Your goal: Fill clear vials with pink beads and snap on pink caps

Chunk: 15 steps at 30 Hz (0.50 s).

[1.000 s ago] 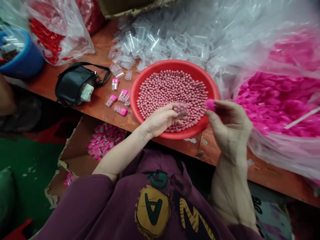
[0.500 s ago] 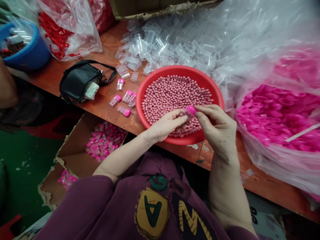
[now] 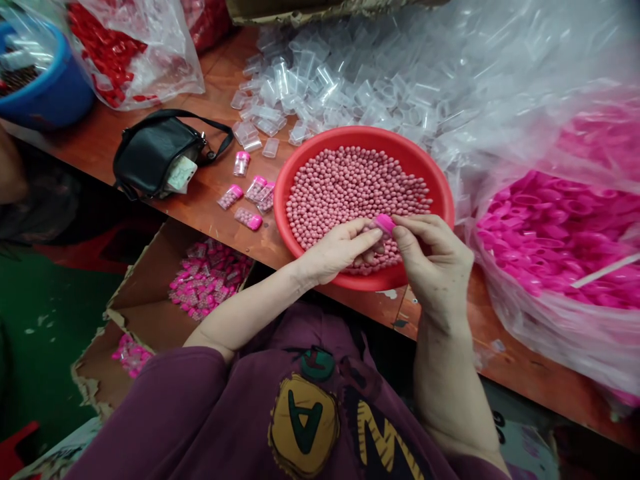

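Note:
Over the near part of a red basin (image 3: 440, 180) full of pink beads (image 3: 345, 183), my left hand (image 3: 340, 250) grips a small clear container of beads. Its pink cap (image 3: 385, 223) sits at the container's upper end. The thumb and forefinger of my right hand (image 3: 435, 260) pinch that cap from the right. My left fingers partly hide the container's body. Several filled containers with pink caps (image 3: 249, 219) lie on the table left of the basin.
Clear empty containers (image 3: 320, 87) are heaped behind the basin. A bag of pink caps (image 3: 565, 233) stands right. Left are a black purse (image 3: 155, 157), a blue tub (image 3: 55, 87) and a bag of red pieces (image 3: 107, 53). Below, a cardboard box (image 3: 150, 307) holds filled containers. A person's arm (image 3: 10, 167) shows far left.
The view has shifted slightly. Both hands keep their hold on the capped container, with hardly any change in their fingers.

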### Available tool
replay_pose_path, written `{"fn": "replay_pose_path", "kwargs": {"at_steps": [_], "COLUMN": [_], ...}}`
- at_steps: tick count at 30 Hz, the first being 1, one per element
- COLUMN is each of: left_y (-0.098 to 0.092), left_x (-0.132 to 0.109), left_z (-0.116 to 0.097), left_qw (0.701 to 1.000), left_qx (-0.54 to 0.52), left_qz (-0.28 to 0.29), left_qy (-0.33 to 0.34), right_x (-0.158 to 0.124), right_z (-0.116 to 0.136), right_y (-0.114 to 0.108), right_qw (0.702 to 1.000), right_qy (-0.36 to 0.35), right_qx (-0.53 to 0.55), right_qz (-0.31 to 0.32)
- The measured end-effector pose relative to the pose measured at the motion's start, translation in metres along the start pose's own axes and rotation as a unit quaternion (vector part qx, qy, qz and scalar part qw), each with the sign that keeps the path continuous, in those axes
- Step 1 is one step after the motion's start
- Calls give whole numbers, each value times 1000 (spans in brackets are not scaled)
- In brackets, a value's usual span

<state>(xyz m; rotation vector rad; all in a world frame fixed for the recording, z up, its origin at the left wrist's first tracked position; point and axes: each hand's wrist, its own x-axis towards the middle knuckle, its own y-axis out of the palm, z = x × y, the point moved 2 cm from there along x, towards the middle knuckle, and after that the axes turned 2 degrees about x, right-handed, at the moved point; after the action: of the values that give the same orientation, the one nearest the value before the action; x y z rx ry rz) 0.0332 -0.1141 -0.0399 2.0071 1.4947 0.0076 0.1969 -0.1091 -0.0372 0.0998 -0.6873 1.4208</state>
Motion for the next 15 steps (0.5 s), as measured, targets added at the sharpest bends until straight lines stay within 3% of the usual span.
{"fn": "replay_pose_path", "kwargs": {"at_steps": [3, 8, 12, 15], "left_y": [1, -1, -2, -3], "left_x": [1, 0, -2, -3], "left_z": [2, -1, -1, 1], "left_qw": [1000, 997, 998, 998], "left_qx": [4, -14, -17, -4], "left_qz": [-11, -40, 17, 26], "left_qy": [17, 68, 65, 61], "right_x": [-4, 4, 27, 48], "right_z": [3, 8, 2, -5], "right_y": [8, 9, 5, 13], "right_qw": [998, 994, 996, 974], "right_qy": [-25, -61, 35, 140], "right_qx": [-59, -80, 78, 175], "right_qz": [-6, 43, 3, 41]}}
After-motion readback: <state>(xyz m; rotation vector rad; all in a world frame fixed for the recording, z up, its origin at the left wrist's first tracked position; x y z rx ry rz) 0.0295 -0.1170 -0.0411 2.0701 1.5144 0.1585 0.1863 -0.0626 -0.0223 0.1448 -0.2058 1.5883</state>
